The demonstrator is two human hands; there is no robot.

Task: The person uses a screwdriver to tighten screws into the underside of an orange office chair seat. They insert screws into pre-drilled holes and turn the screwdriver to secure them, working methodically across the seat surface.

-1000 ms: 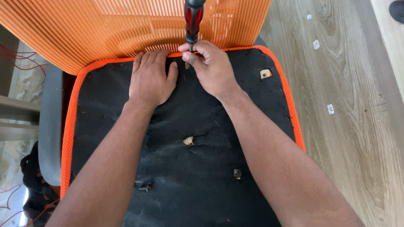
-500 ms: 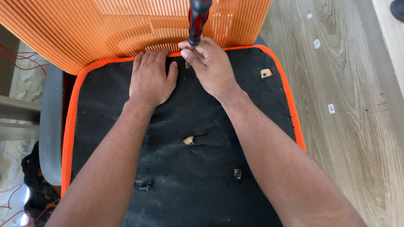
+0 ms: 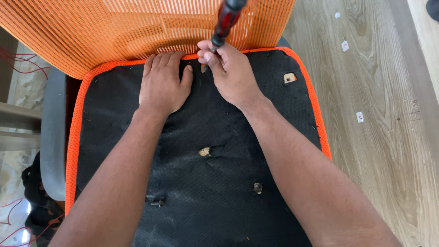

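My right hand (image 3: pixel 231 73) grips the shaft of a red and black screwdriver (image 3: pixel 225 20) near its tip, at a small hole (image 3: pixel 204 68) in the far edge of a black, orange-rimmed chair seat underside (image 3: pixel 192 132). The handle leans up and to the right, over the orange mesh backrest (image 3: pixel 137 32). Flat on the black fabric just left of that hole lies my left hand (image 3: pixel 163 84), fingers together and touching the orange rim.
More holes show in the black fabric: one at the centre (image 3: pixel 205 151) and one at the far right (image 3: pixel 289 78). A loose bolt (image 3: pixel 157 201) and a fitted screw (image 3: pixel 258 187) sit nearer me. Wooden floor (image 3: pixel 379 114) with small paper scraps lies to the right.
The screwdriver handle has tilted from upright to leaning right. My right hand's fingers have shifted slightly on the shaft. My left hand has stayed put.
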